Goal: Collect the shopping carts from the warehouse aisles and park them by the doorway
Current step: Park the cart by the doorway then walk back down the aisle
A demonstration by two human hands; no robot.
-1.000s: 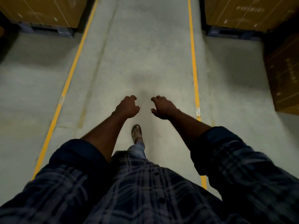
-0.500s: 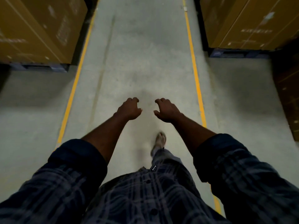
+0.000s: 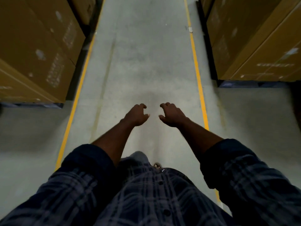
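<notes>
Empty-handed over the floor [image 3: 146,62].
Your left hand [image 3: 135,115] and right hand [image 3: 172,115] hang side by side between the lines [image 3: 197,74], fingers loosely curled round nothing (thumbs facing); boxes [image 3: 32,51] flank both floor edges. Where the carts stand cannot be told.

Left hand [image 3: 135,115] and right hand [image 3: 172,115] outstretched, fingers seemingly loosely curled, empty.

Aisle [image 3: 146,62] between boxes [image 3: 32,54] (on pallets [image 3: 252,84])
</notes>
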